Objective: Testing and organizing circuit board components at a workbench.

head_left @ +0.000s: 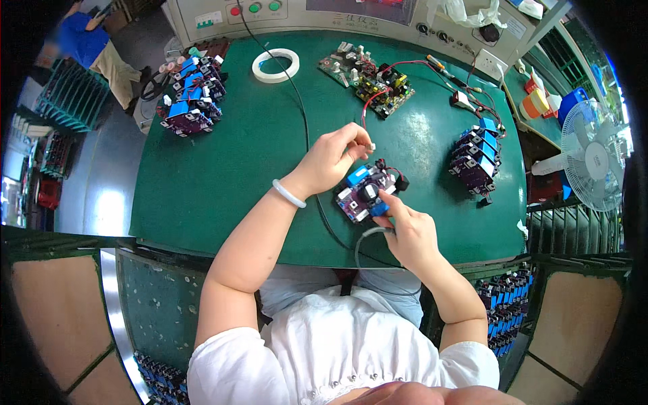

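Near the front middle of the green table, a small purple circuit board (366, 193) carries blue blocks, a round black part and short wires. My right hand (410, 233) grips its near right edge, with the index finger on top. Just beyond the board, my left hand (331, 158) pinches a small white connector (372, 147). Red wires (366, 111) run from the connector's side toward a larger circuit board (385, 91) with yellow parts. A grey cable (361, 244) loops beside my right hand; whether the fingers also touch it is hidden.
A stack of purple boards (192, 98) stands at the left, another stack (476, 158) at the right. A white tape roll (275, 66) lies at the back, near a black cable (302, 101). A fan (595, 156) stands at right. Another person (94, 40) is far left.
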`<state>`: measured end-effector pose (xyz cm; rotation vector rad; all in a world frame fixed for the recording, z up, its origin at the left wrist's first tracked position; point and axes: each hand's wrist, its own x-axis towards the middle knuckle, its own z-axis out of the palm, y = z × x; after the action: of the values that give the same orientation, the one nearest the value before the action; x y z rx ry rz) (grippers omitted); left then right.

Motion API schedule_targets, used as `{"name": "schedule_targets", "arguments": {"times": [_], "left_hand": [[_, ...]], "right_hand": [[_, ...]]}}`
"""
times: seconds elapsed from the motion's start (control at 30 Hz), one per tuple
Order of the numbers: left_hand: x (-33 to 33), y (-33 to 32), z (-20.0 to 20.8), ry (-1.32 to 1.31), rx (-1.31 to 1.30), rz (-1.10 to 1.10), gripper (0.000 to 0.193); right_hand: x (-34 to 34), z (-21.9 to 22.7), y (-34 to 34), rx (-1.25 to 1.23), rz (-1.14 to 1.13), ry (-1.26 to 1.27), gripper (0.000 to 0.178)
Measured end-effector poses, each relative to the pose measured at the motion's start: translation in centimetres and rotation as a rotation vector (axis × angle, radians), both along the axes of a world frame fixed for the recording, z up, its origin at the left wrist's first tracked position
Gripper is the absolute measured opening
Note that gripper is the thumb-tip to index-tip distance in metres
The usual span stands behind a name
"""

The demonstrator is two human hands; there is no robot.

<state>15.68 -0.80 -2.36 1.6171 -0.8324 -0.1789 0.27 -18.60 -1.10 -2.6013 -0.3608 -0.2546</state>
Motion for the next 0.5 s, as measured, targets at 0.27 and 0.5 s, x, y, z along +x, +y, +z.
{"name": "schedule_targets", "arguments": {"times": [0.27,0.5], "left_hand": [[-0.3,-1.6,-1.4,-0.021,-0.047,-0.029,0.007],[-0.6,-2.6,-1.8,0.004,-0.077,-0.046,0.007]], "right_hand": [[1.5,-0.6,2.3,0.112,0.034,-0.098,0.027],[2.6,4.1,-4.4,0.015,-0.099,-0.117,0.029]]}}
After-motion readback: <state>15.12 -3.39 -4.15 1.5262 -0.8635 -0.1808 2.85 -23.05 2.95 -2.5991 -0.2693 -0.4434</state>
